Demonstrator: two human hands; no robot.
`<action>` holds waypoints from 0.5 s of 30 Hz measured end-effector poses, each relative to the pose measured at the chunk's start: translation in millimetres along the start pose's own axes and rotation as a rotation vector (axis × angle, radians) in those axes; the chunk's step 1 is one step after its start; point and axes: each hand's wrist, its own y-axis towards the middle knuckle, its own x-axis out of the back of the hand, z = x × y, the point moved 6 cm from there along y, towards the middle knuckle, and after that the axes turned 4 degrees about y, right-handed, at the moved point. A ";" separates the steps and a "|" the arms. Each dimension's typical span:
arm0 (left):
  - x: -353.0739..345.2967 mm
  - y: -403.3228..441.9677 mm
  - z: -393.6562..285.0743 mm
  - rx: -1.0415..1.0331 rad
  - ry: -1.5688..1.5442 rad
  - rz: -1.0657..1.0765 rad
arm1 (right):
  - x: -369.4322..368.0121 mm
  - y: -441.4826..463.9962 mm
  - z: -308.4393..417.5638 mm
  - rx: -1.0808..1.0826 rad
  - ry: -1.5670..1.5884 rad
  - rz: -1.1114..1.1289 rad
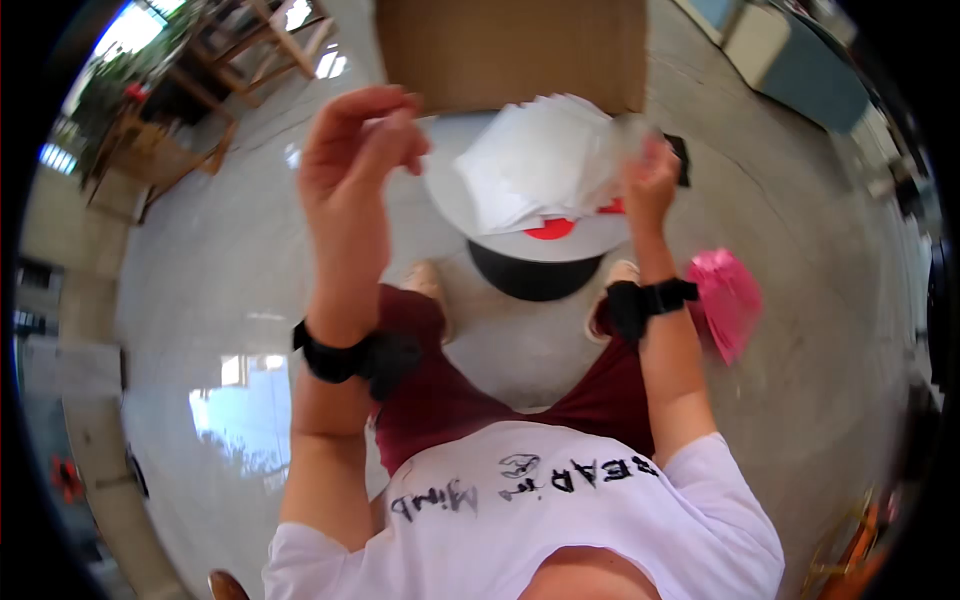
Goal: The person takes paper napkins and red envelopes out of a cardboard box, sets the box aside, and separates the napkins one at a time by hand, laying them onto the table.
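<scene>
My left hand (pixel 362 145) is raised at the left of a round pale table top (pixel 450 200). Its fingers are loosely curled and apart, with nothing visible between them. My right hand (pixel 650 178), smeared by motion, is over the right edge of the table top. Its fingers look closed near a whitish, see-through blur (pixel 630 138) that I cannot make out. Between my hands lies a fanned pile of thin white sheets or bags (pixel 545 160). A red patch (pixel 550 229) shows under the pile's near edge.
An open cardboard box (pixel 510 55) stands behind the pile. A pink plastic bag (pixel 725 300) is at the right, by my knee. Below the table top is a black round base (pixel 535 275), between my feet. Wooden furniture (pixel 165 150) stands far left.
</scene>
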 end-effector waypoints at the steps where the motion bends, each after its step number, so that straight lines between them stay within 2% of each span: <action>1: -3.6 -3.0 -9.8 -0.007 -0.031 0.012 | 0.8 0.5 -4.7 -0.027 0.008 0.008; 7: -32.2 -30.1 -45.7 0.021 -0.081 0.096 | -9.9 3.3 -49.8 -0.099 0.110 0.094; 15: -44.1 -36.1 -74.6 -0.120 -0.222 0.279 | -17.3 6.2 -49.3 -0.088 0.107 0.162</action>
